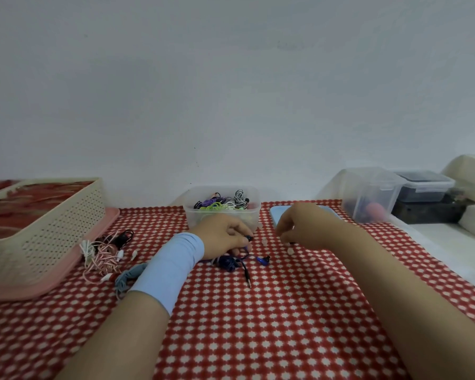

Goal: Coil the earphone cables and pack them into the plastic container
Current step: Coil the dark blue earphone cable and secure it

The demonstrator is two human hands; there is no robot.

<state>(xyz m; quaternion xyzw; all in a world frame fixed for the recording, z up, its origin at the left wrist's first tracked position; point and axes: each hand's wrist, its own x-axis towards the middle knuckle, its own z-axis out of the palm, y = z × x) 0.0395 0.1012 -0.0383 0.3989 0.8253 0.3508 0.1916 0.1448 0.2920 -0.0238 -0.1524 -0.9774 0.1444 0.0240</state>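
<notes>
Hands (222, 237) palm-down over blue earphones (228, 261)

No readable text anywhere, no label, brand, number or sign legible on container (254, 215), basket (52, 229), lidded boxes (422, 187) or checked cloth (258, 325)

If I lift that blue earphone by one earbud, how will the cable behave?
Probably floppy: the blue earphone lies in a loose tangle, so its plug would likely dangle and swing. It looks thin and light; the loops may snag together.
</notes>
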